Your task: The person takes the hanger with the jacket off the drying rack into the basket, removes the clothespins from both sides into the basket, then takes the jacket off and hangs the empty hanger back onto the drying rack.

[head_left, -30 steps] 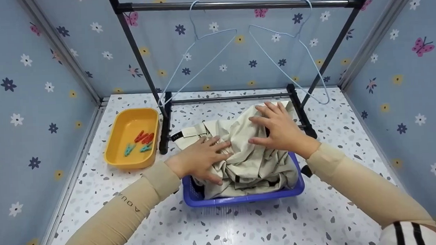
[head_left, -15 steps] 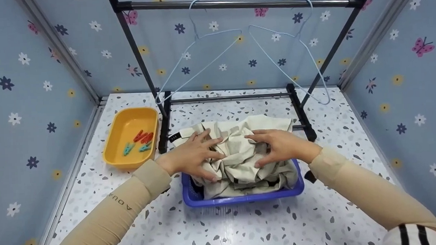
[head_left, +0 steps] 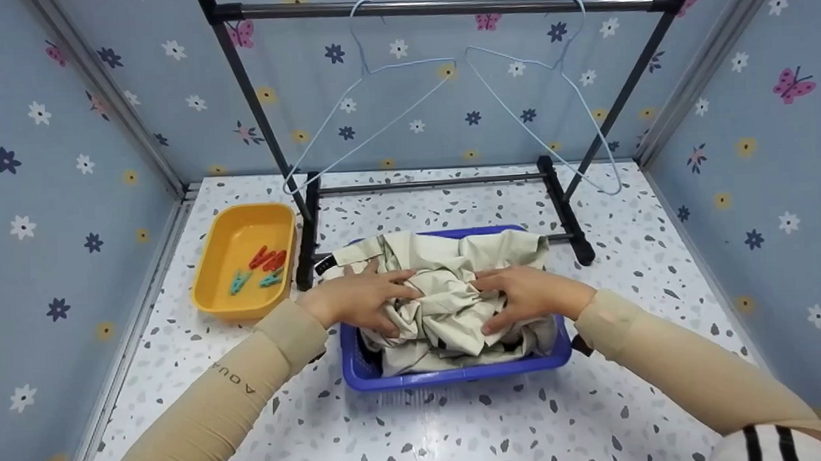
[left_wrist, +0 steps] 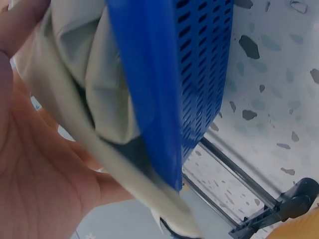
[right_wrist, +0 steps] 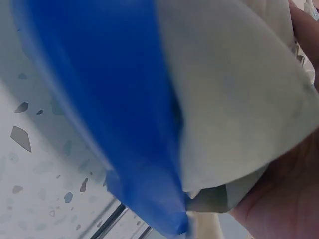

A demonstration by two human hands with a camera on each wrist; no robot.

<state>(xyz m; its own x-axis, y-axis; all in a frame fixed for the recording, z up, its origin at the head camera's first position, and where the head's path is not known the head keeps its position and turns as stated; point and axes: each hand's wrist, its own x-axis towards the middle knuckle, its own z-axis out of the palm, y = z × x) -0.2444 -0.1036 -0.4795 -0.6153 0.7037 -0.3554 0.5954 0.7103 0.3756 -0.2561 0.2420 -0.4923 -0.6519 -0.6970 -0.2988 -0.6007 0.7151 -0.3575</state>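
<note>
A crumpled beige garment [head_left: 449, 306] fills a blue perforated basket [head_left: 460, 377] in the head view, with a black tag [head_left: 325, 265] at its far left corner. On its left side rests my left hand [head_left: 354, 300], fingers spread and slightly bent. My right hand [head_left: 530, 294] touches the folds opposite, its thumb apart from the fingers. In the left wrist view, a fold of cloth hangs over the basket's rim [left_wrist: 154, 99] beside my palm [left_wrist: 45, 169]. The right wrist view shows cloth [right_wrist: 239, 99] between the blue rim [right_wrist: 114, 99] and my hand [right_wrist: 284, 189].
Left of the basket stands a yellow tub [head_left: 205, 269] with red clothespins [head_left: 268, 259] and teal clothespins [head_left: 241, 281]. Behind is a black clothes rack [head_left: 441, 6], from which a left hanger [head_left: 364, 75] and a right hanger [head_left: 560, 67] hang. Flowered walls [head_left: 65, 206] enclose the area.
My right hand has come down and toward me, bringing the garment's raised far part down into the basket. The basket's far rim now shows. My left hand has shifted slightly.
</note>
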